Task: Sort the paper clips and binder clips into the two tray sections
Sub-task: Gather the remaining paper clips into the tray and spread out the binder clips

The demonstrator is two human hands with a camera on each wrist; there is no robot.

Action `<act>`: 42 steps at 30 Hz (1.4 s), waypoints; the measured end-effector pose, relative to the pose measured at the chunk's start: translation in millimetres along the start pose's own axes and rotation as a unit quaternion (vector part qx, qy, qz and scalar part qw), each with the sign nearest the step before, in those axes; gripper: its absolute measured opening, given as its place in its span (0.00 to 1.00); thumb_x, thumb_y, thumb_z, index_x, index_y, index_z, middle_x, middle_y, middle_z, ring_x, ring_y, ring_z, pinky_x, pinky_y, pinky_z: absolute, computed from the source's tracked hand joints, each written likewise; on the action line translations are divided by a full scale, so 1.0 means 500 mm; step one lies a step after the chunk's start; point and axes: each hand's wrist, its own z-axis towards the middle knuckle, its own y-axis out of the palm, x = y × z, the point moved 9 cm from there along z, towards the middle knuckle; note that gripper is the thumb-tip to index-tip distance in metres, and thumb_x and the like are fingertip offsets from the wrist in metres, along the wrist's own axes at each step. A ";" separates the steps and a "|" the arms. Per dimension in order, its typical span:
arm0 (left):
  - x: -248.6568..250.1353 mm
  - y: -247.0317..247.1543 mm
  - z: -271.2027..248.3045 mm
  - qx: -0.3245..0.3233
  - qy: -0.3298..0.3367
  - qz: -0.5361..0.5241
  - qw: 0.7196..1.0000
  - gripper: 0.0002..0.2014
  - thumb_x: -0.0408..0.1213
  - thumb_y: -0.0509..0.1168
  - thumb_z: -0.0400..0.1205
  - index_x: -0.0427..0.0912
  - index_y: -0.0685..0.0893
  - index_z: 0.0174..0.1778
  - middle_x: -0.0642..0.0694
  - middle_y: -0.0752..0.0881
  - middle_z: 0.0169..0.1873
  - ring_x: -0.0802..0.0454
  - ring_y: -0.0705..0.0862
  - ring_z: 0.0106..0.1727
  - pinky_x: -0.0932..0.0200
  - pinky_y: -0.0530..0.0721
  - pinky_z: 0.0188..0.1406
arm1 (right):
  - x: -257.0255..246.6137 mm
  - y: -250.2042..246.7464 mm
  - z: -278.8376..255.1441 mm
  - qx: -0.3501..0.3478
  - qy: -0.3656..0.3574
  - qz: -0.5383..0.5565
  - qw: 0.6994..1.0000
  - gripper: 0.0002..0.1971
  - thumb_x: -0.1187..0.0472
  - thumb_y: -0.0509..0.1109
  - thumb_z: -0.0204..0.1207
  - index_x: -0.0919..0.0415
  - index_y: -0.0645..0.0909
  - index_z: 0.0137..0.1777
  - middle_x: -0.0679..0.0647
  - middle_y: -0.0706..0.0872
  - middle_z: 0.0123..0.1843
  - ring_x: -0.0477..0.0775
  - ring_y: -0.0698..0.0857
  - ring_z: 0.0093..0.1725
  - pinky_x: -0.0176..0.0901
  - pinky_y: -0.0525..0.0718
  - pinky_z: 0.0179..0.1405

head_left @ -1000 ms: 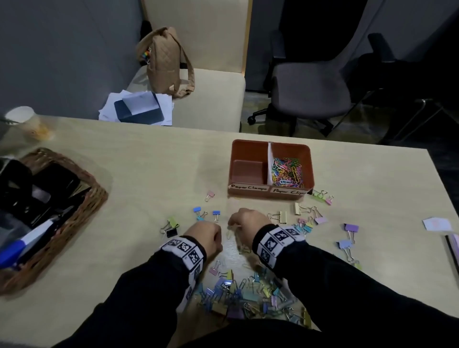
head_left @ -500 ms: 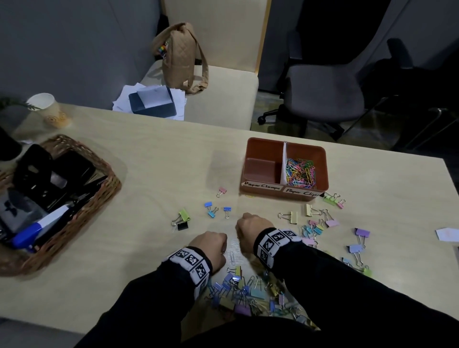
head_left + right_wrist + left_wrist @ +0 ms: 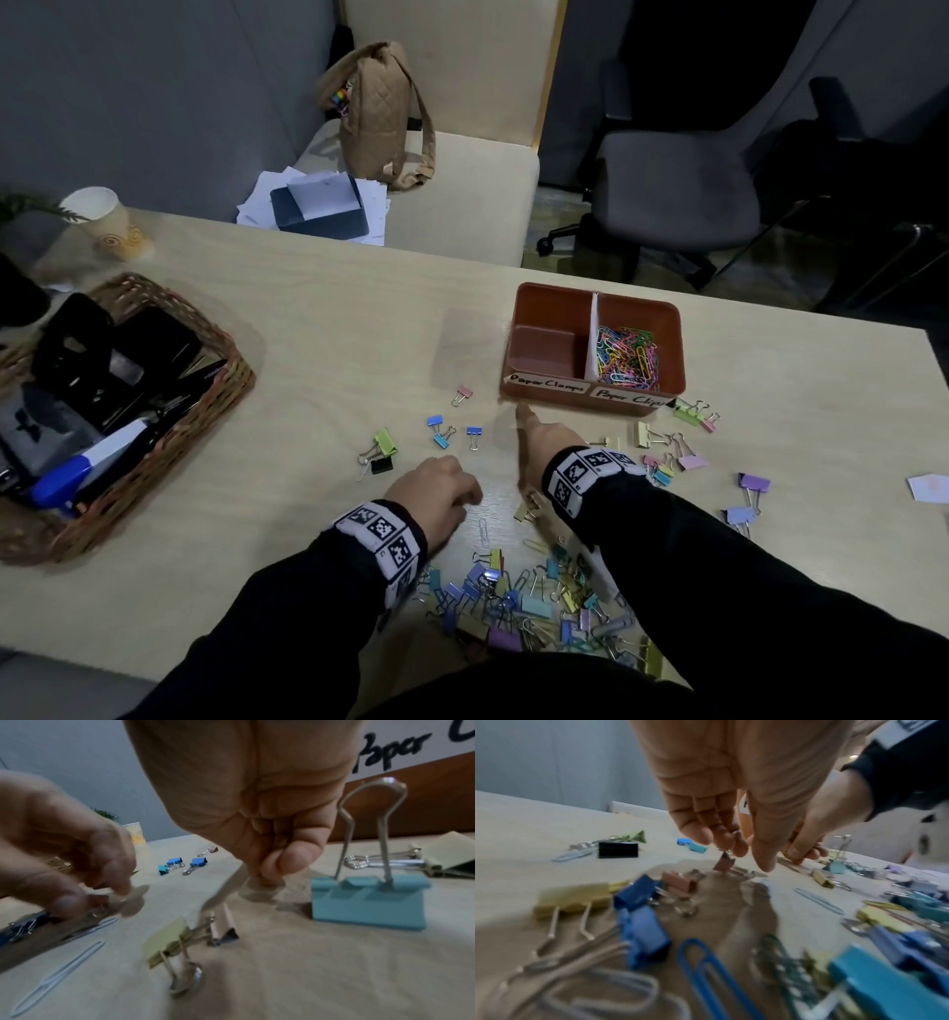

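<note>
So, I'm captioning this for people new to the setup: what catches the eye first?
The heap of pastel binder clips at the table's near edge, under both forearms. Next, the orange tray beyond the hands: its right section holds bright paper clips, its left section is empty. The left hand pinches a small pink binder clip.

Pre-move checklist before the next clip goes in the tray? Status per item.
1. Left hand grip: pinches a small pink binder clip by its handle. Ok.
2. Right hand hold: fingers curled, contents hidden. Cannot tell.
3. Paper Clamps section has room: it is empty. Ok.
4. Paper Clips section unmixed: only coloured paper clips show. Ok.
5. Table sorted: white paper clip and many binder clips lie loose. Not ok.
</note>
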 end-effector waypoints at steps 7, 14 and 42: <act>0.006 0.023 -0.017 -0.009 -0.019 0.017 1.000 0.14 0.40 0.64 0.82 0.50 0.79 0.63 0.49 0.80 0.58 0.49 0.80 0.58 0.54 0.79 0.58 | -0.009 -0.014 -0.011 0.036 -0.023 0.010 0.999 0.36 0.72 0.70 0.70 0.60 0.60 0.77 0.62 0.85 0.57 0.63 0.85 0.55 0.52 0.85 0.53; -0.052 -0.014 -0.031 0.041 -0.071 -0.014 0.997 0.13 0.31 0.61 0.81 0.48 0.84 0.58 0.50 0.85 0.55 0.48 0.83 0.56 0.56 0.81 0.56 | 0.003 -0.007 0.000 0.022 0.001 -0.007 1.000 0.43 0.68 0.73 0.69 0.60 0.55 0.82 0.62 0.86 0.58 0.62 0.85 0.56 0.49 0.85 0.51; -0.005 0.034 -0.007 -0.042 -0.108 0.044 0.992 0.12 0.30 0.61 0.77 0.45 0.80 0.54 0.42 0.85 0.52 0.40 0.83 0.53 0.54 0.80 0.48 | -0.029 0.019 0.009 0.012 -0.021 -0.047 0.999 0.13 0.60 0.74 0.66 0.57 0.77 0.48 0.56 0.84 0.44 0.61 0.85 0.45 0.48 0.86 0.44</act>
